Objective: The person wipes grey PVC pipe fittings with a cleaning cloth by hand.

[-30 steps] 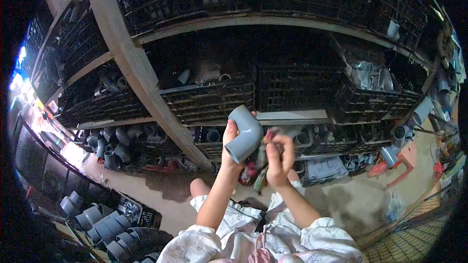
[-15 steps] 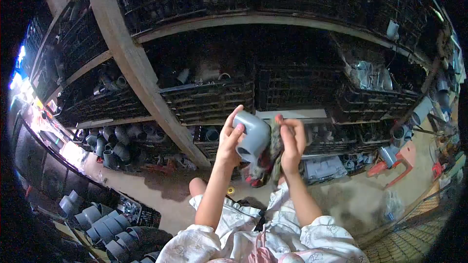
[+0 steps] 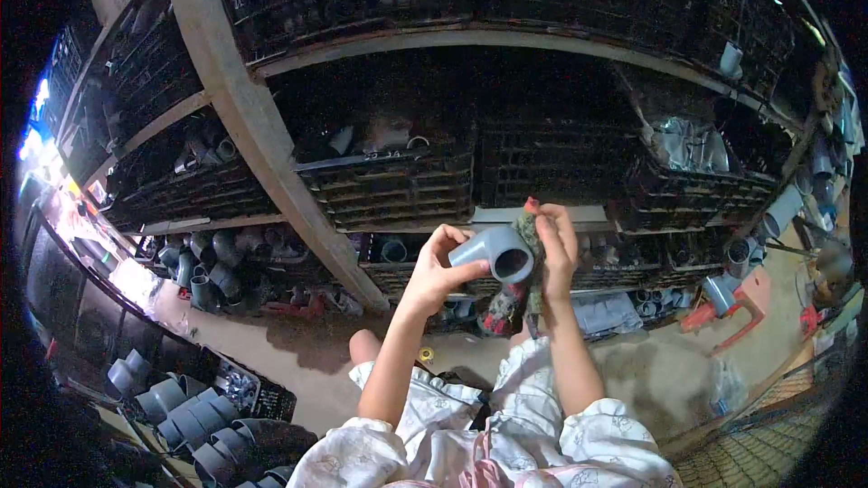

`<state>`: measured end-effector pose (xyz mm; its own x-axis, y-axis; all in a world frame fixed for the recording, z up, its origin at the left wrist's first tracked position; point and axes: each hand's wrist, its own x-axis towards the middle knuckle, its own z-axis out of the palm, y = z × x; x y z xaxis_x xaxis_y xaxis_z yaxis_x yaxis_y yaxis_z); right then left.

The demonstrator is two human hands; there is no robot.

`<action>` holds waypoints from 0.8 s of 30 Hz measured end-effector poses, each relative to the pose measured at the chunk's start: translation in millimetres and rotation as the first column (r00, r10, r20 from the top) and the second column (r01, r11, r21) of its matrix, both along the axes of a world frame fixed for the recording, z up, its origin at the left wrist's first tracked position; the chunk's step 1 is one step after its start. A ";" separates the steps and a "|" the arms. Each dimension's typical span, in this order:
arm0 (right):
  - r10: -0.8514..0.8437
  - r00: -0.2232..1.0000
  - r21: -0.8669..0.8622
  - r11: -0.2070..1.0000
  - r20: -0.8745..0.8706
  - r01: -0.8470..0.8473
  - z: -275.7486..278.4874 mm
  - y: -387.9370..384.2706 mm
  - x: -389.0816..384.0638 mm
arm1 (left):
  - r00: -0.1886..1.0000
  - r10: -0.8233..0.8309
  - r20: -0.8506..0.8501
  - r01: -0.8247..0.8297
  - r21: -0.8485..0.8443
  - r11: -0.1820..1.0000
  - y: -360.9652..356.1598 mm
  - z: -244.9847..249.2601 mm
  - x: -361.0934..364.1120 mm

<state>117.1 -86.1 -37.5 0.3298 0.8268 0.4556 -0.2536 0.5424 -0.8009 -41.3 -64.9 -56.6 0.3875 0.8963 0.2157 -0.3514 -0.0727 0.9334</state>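
Observation:
A grey plastic pipe elbow [image 3: 488,248] is held up in front of my lap, one round opening turned toward me. My left hand [image 3: 438,276] is closed around its left end, thumb along the lower side. In my right hand [image 3: 556,248] is a dark green and red patterned cloth [image 3: 504,312], gripped by the fingers and pressed against the elbow's right side. Part of the cloth hangs below the elbow, and a red tip sticks out above my fingers.
Ahead stand wooden shelves [image 3: 380,43] with black crates [image 3: 393,190]. More grey pipe fittings [image 3: 194,420] are piled at lower left beside a small black basket [image 3: 271,400]. A red plastic stool [image 3: 746,303] lies on the floor at right, near a clear plastic bag [image 3: 726,384].
The elbow has turned in my left hand, so its opening now faces me and to the right. My right hand with the cloth has moved slightly right, and the cloth hangs differently.

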 end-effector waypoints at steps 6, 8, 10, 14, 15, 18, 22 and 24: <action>-0.050 0.994 0.039 0.998 -0.097 0.054 -16.3 -4.6 -23.3 | 0.986 -0.018 -0.164 0.013 -0.031 0.999 -11.5 4.8 12.9; -0.100 0.975 0.038 0.995 0.197 0.094 -32.8 -17.5 -34.1 | 0.985 0.087 -0.149 -0.087 0.003 0.996 -5.5 -13.5 22.9; -0.187 0.954 0.071 0.982 0.236 0.175 -26.4 -12.6 -25.0 | 0.975 0.116 -0.191 -0.095 0.119 0.988 -10.9 -12.7 26.1; -0.124 0.990 -0.013 0.992 0.065 0.125 -22.7 8.8 -1.2 | 0.961 0.062 -0.269 0.016 0.279 0.960 -31.3 3.8 32.2; -0.136 0.989 -0.026 0.990 0.060 0.137 -26.7 4.2 -3.8 | 0.965 0.063 -0.255 0.011 0.281 0.960 -32.2 4.7 32.9; -0.223 0.963 0.036 0.975 0.148 0.220 -35.6 -13.6 -15.6 | 0.965 0.170 -0.198 -0.096 0.337 0.937 -22.2 -4.1 35.0; 0.034 0.984 -0.130 0.991 0.173 -0.011 -12.6 -34.5 -11.3 | 0.963 0.179 -0.200 -0.128 0.247 0.961 -17.6 -4.9 33.7; -0.039 0.999 -0.103 0.994 0.016 0.041 -4.5 -32.3 -7.8 | 0.961 0.162 -0.225 -0.088 0.304 0.949 -21.8 -6.3 32.0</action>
<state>109.3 -118.4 -42.1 0.3577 0.8561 0.3729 -0.2216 0.4658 -0.8567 -9.2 -86.7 -62.9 0.3499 0.8540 0.3850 -0.0858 -0.3800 0.9210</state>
